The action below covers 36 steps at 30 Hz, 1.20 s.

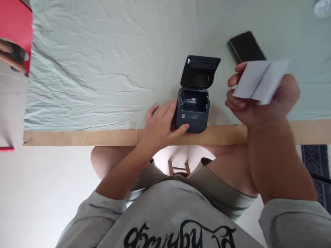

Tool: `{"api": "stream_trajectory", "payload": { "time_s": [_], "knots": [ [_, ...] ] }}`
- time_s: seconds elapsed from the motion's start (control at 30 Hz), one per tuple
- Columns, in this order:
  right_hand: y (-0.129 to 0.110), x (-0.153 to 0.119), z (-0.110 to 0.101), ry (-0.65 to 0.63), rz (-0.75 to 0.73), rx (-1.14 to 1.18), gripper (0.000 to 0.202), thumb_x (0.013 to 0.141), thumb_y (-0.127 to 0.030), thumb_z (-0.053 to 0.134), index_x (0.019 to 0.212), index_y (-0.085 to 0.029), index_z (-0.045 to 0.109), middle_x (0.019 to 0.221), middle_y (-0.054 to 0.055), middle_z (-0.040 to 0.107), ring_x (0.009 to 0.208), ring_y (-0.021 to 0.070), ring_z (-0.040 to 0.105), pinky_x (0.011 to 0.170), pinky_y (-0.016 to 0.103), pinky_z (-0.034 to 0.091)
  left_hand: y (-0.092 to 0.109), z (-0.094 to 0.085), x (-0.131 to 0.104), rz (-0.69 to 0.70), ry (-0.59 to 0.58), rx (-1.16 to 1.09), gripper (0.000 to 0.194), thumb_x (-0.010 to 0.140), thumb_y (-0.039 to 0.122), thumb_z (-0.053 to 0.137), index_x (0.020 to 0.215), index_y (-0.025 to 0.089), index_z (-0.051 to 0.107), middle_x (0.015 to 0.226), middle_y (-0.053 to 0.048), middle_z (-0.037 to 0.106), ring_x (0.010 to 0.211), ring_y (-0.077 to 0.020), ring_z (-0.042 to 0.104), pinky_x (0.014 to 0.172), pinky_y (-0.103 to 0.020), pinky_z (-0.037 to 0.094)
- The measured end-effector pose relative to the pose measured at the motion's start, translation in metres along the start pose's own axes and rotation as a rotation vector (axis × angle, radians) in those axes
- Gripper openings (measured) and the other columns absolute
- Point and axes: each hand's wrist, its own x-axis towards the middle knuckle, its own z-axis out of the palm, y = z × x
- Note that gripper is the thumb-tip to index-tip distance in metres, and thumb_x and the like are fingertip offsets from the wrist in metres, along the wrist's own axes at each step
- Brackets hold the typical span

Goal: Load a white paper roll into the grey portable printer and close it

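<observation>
A small dark blue-grey portable printer (192,120) stands near the table's front edge. Its black lid (199,70) is swung up and back, exposing the roll compartment, with a small white label inside. My left hand (161,124) grips the printer's left side, its thumb across the lower front and its fingers along the side. Off to the right, my right hand (263,100) is raised and closed around a white folded paper (261,81), which has a crease down its middle. Just beyond that hand, a dark smartphone (247,46) lies on the cloth.
A wrinkled pale green cloth (103,69) covers the table, whose bare wooden edge (77,137) runs along the front. Something red (17,20) is at the far left. A clear object (322,8) is cut off at the top right. A patterned rug (314,172) lies below right.
</observation>
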Motion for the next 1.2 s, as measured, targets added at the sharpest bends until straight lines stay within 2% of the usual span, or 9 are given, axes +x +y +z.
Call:
{"api": "stream_trajectory", "payload": {
  "time_s": [0.17, 0.33, 0.5, 0.7, 0.8, 0.9, 0.97, 1.07, 1.2],
  "knots": [
    [0.043, -0.008, -0.007, 0.162, -0.094, -0.205, 0.039, 0.07, -0.054, 0.072, 0.087, -0.031, 0.046, 0.07, -0.002, 0.055, 0.051, 0.0163, 0.042, 0.045, 0.035, 0.035, 0.001, -0.001, -0.001, 0.001, 0.004, -0.003, 0.076, 0.102, 0.06, 0.048, 0.16, 0.01, 0.045, 0.154, -0.019, 0.061, 0.143, -0.0342, 0.057, 0.127, -0.051, 0.029],
    [0.042, -0.017, -0.003, 0.22, -0.353, -0.757, 0.03, 0.075, -0.042, 0.076, 0.074, -0.029, 0.049, 0.068, -0.001, 0.058, 0.065, 0.0243, 0.059, 0.069, 0.048, 0.057, 0.002, -0.002, 0.001, -0.016, -0.003, 0.003, 0.074, 0.101, 0.057, 0.05, 0.16, 0.012, 0.045, 0.153, -0.018, 0.062, 0.143, -0.0346, 0.057, 0.126, -0.051, 0.03],
    [0.044, -0.006, -0.005, 0.156, -0.412, -0.895, 0.022, 0.081, -0.04, 0.073, 0.096, -0.029, 0.061, 0.102, 0.008, 0.073, 0.1, 0.034, 0.07, 0.095, 0.058, 0.058, 0.001, -0.002, 0.002, -0.007, 0.002, 0.007, 0.075, 0.1, 0.057, 0.051, 0.159, 0.011, 0.046, 0.153, -0.019, 0.062, 0.142, -0.0356, 0.057, 0.125, -0.052, 0.031],
    [0.036, -0.015, 0.001, 0.087, -0.371, -0.933, 0.044, 0.081, -0.029, 0.069, 0.125, -0.025, 0.062, 0.117, 0.013, 0.076, 0.1, 0.0382, 0.074, 0.093, 0.065, 0.058, 0.001, -0.002, 0.001, -0.004, -0.003, 0.0, 0.076, 0.101, 0.058, 0.05, 0.159, 0.009, 0.046, 0.153, -0.019, 0.062, 0.144, -0.0345, 0.056, 0.126, -0.05, 0.029],
    [0.017, -0.025, -0.011, 0.155, -0.569, -1.023, 0.052, 0.083, -0.031, 0.073, 0.133, -0.025, 0.062, 0.126, 0.015, 0.074, 0.108, 0.036, 0.073, 0.088, 0.055, 0.061, 0.0, -0.001, 0.001, 0.0, 0.002, -0.004, 0.076, 0.102, 0.059, 0.048, 0.159, 0.009, 0.046, 0.154, -0.019, 0.062, 0.143, -0.0338, 0.056, 0.126, -0.049, 0.03],
    [0.011, -0.019, -0.038, 0.407, -0.876, -1.081, 0.051, 0.076, -0.03, 0.072, 0.127, -0.026, 0.067, 0.116, 0.013, 0.073, 0.106, 0.0367, 0.07, 0.082, 0.053, 0.058, 0.0, 0.0, 0.001, 0.006, 0.008, -0.001, 0.076, 0.102, 0.06, 0.048, 0.159, 0.01, 0.046, 0.153, -0.018, 0.062, 0.143, -0.0333, 0.057, 0.126, -0.049, 0.03],
    [0.018, -0.007, -0.054, 0.33, -0.739, -1.068, 0.056, 0.075, -0.024, 0.073, 0.131, -0.021, 0.067, 0.124, 0.018, 0.07, 0.121, 0.0398, 0.067, 0.094, 0.055, 0.057, 0.0, 0.0, 0.001, 0.007, 0.011, -0.004, 0.076, 0.102, 0.06, 0.048, 0.159, 0.01, 0.046, 0.153, -0.019, 0.062, 0.143, -0.034, 0.057, 0.126, -0.05, 0.029],
    [0.033, 0.008, -0.063, 0.281, -0.568, -1.066, 0.057, 0.074, -0.023, 0.076, 0.13, -0.018, 0.067, 0.124, 0.022, 0.07, 0.121, 0.0388, 0.067, 0.104, 0.054, 0.053, 0.0, -0.001, 0.001, 0.006, 0.006, -0.01, 0.076, 0.102, 0.059, 0.048, 0.159, 0.009, 0.045, 0.154, -0.019, 0.061, 0.143, -0.0348, 0.056, 0.126, -0.051, 0.029],
    [0.043, 0.015, -0.057, 0.384, -0.317, -1.161, 0.051, 0.068, -0.018, 0.082, 0.118, -0.017, 0.07, 0.12, 0.018, 0.074, 0.115, 0.0373, 0.069, 0.104, 0.054, 0.051, 0.001, -0.002, 0.001, 0.003, -0.003, 0.009, 0.074, 0.101, 0.058, 0.048, 0.159, 0.01, 0.045, 0.153, -0.018, 0.062, 0.142, -0.0347, 0.057, 0.126, -0.051, 0.03]
  ]
}}
